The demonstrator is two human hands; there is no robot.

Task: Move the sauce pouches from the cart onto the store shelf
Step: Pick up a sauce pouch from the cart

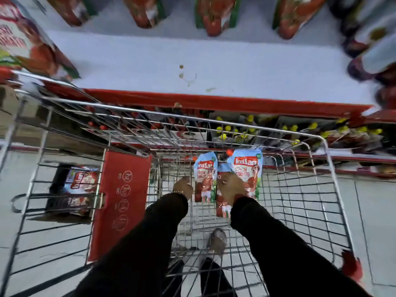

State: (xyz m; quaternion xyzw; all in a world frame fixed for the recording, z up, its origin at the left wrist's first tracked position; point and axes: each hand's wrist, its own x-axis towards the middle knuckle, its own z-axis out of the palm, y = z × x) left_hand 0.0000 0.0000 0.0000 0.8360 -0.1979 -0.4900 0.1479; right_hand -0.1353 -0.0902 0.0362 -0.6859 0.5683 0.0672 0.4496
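Both my hands are down inside the wire cart [317, 189]. My left hand [183, 187] grips the side of one fresh tomato sauce pouch [204, 176], held upright. My right hand [232, 188] is closed on two more pouches: a large one [246, 168] to the right and another pouch [222, 207] partly hidden under my fingers. All are light blue on top with red tomato print. The white store shelf [214, 65] with a red front edge lies just beyond the cart, with several similar pouches [216, 16] standing along its back.
The cart's red child-seat flap [122, 202] hangs to the left. A box of pouches [79, 189] sits beyond it, left. Bottles with yellow caps [248, 129] fill the lower shelf. Dark jars [368, 61] crowd the shelf's right end. Small stains [186, 76] mark the shelf.
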